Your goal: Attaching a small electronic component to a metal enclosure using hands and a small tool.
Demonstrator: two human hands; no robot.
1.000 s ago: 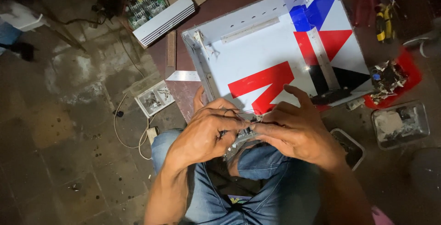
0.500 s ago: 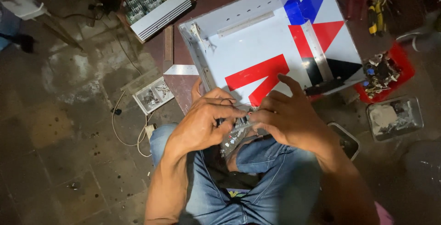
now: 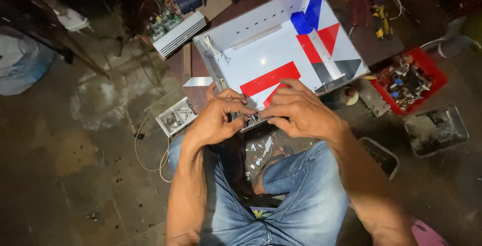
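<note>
Your left hand (image 3: 217, 119) and right hand (image 3: 297, 111) both pinching a small metal part (image 3: 249, 120), white panel (image 3: 261, 57) just beyond

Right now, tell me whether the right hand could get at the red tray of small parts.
Probably yes, but not while busy. The right hand and left hand are both pinching a small metal part. The red tray sits open-topped on the right side, with nothing between them but the white panel's corner.
</note>
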